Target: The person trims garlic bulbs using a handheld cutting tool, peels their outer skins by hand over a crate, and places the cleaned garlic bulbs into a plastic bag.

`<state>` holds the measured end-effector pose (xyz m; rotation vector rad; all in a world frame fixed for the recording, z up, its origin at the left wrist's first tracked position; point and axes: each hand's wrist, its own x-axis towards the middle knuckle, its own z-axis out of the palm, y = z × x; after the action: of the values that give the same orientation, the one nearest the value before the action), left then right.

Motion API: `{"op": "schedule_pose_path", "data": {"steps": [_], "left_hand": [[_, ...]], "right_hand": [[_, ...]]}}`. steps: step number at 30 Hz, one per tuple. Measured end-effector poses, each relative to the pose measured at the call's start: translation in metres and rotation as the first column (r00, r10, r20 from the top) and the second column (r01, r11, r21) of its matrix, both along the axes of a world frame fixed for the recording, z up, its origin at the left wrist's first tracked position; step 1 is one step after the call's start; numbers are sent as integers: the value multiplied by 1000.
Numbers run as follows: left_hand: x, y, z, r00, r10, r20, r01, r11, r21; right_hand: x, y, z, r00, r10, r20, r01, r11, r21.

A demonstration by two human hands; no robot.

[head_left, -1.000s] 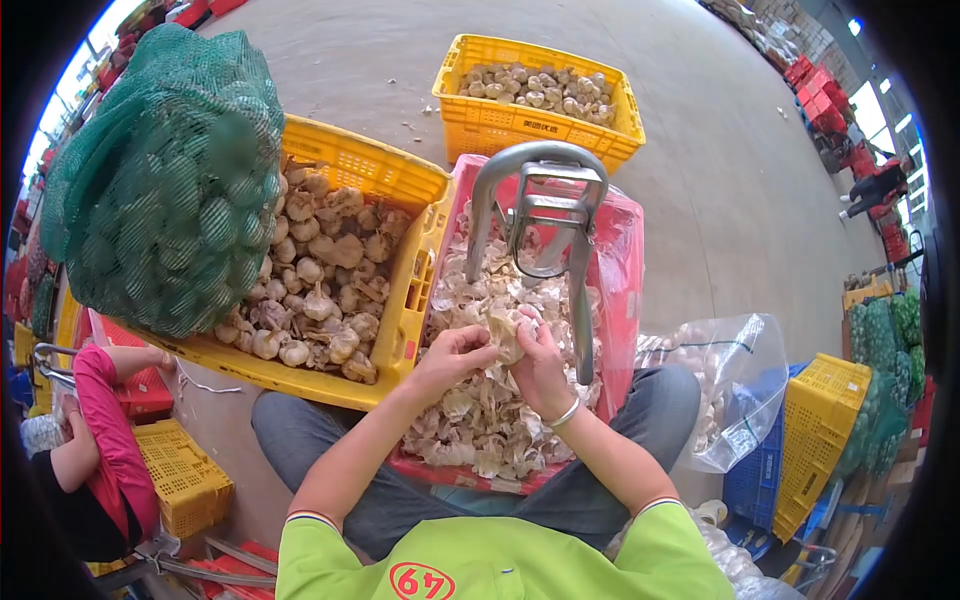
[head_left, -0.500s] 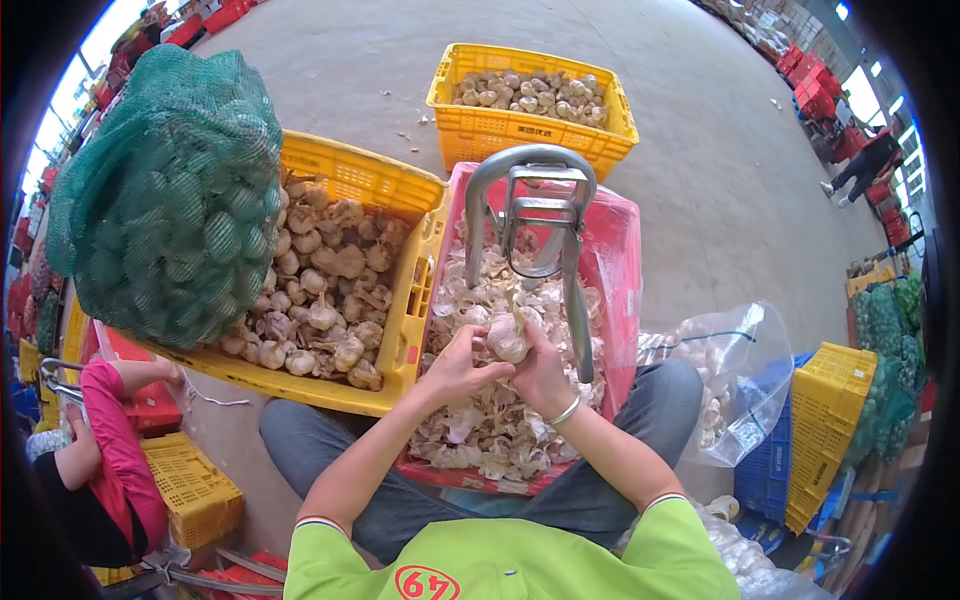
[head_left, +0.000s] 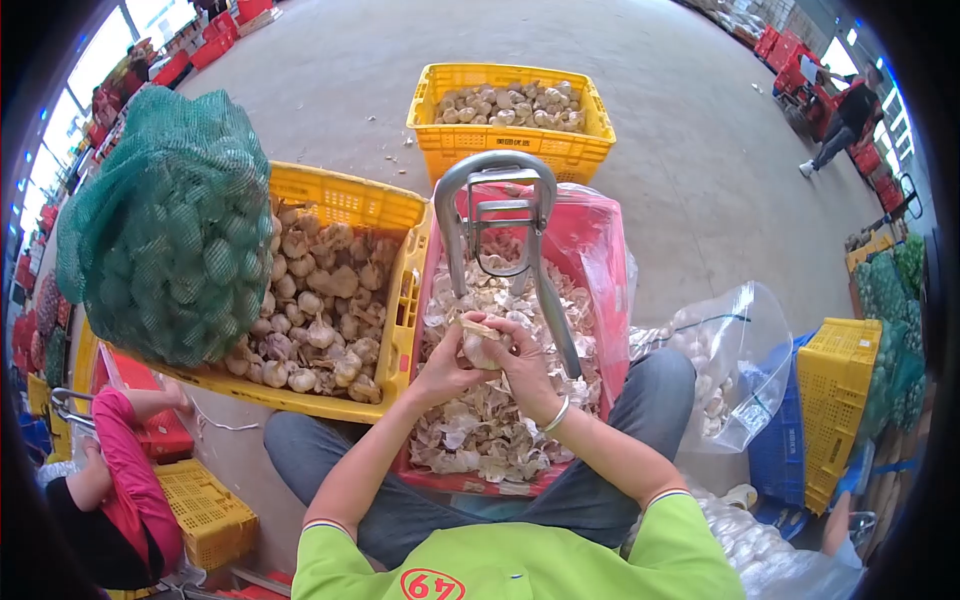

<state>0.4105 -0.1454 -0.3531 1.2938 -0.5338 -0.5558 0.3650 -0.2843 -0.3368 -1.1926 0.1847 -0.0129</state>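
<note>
A whitish garlic bulb is held between both my hands, above a pink crate full of papery garlic skins. My left hand grips the bulb's left side, thumb below and fingertips at its top. From the right, my right hand, with a bracelet at the wrist, closes its fingers over the bulb. The fingers hide part of the bulb. Just beyond my hands, a bent metal tube frame with a smaller inner bracket stands over the crate, apart from the bulb.
At left, a yellow crate holds unpeeled garlic, with a green net sack on it. Another yellow crate of bulbs stands ahead. A clear bag of pale bulbs sits right. A person in pink sleeves sits at left; another walks far right.
My fingers have closed further over the bulb, and its upright stem no longer shows. The whole view has shifted slightly. The far person at right has changed position.
</note>
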Motion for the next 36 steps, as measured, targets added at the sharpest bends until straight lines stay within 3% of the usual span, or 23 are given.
{"op": "schedule_pose_path", "data": {"steps": [2,4,8,9,11,14,15,18,20,22,23,26,28,29,31,32,33,36], "left_hand": [[1,5,-1,999,-12,41,10,999,45],[3,9,-3,998,-12,-55,16,997,70],[2,7,7,997,-9,-75,17,993,119],[1,6,9,1000,11,22,-15,982,187],[0,5,7,999,32,-40,-25,986,166],[1,8,7,982,63,-177,-40,991,130],[3,10,8,968,58,-243,-31,993,115],[5,16,13,943,104,-316,-75,992,104],[2,18,31,905,184,-383,-146,981,127],[10,26,30,919,149,-366,-146,989,37],[13,28,33,925,135,-356,-141,990,9],[15,29,39,931,107,-349,-114,993,0],[8,25,43,926,63,-371,-68,998,1],[6,23,48,917,38,-398,-30,999,27],[1,13,52,913,13,-407,13,998,62],[0,10,54,912,1,-409,36,996,83],[4,9,36,947,-76,-312,104,992,74],[-2,3,46,930,-119,-348,176,975,135]], "right_hand": [[0,-3,-6,998,31,-57,-25,995,97],[-2,-9,-2,984,108,-140,-75,972,224],[-3,-11,11,957,82,-280,-14,971,238],[-3,-10,8,963,48,-265,19,970,244],[0,-9,-2,970,-12,-242,72,967,243],[9,-17,-25,991,-109,78,128,943,-306],[6,-16,-13,995,-88,36,93,984,-154],[6,-12,-13,983,-87,-161,94,995,35],[3,-14,-17,986,-61,-158,45,994,-98],[4,-14,-2,988,-41,-150,5,973,-232],[-3,-18,20,987,115,-111,-160,749,-643],[-22,-17,74,949,170,267,54,744,-666],[-24,-37,89,845,78,529,463,388,-797],[-26,-50,94,752,84,654,638,158,-753],[-34,-75,53,963,91,254,210,341,-916],[-43,-81,35,992,119,33,-21,426,-905],[-55,-82,31,997,75,-11,-37,358,-933],[-81,-77,85,995,93,-34,-79,524,-848]]}}
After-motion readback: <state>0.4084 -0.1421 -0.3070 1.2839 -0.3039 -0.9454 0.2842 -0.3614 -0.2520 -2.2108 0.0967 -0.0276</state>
